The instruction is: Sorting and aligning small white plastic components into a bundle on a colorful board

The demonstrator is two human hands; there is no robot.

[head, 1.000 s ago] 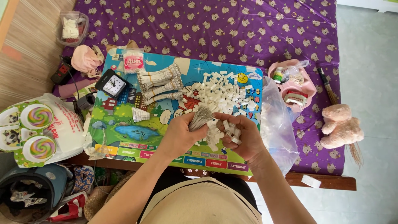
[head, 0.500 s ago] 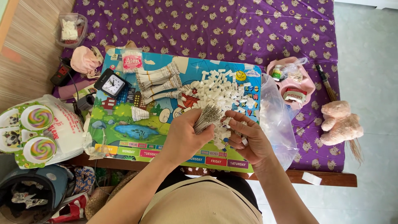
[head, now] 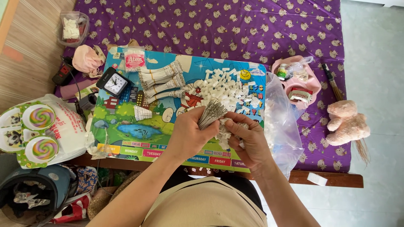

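Observation:
My left hand grips a bundle of thin grey wire-like strands, their ends fanning up and right. My right hand is beside it, fingers pinching a small white piece at the bundle's base. Both hands hover over the near edge of a colourful picture board. A heap of small white pieces lies on the board just beyond the hands. Three tied bundles of finished strands lie further left on the board.
A small black clock and a pink-labelled packet sit at the board's far left. A clear plastic bag lies to the right, a pink tray and a pink plush toy beyond it. A purple patterned cloth covers the surface.
My right hand has moved from below the bundle to beside my left hand and now pinches at the strands. The bundle stays in my left hand.

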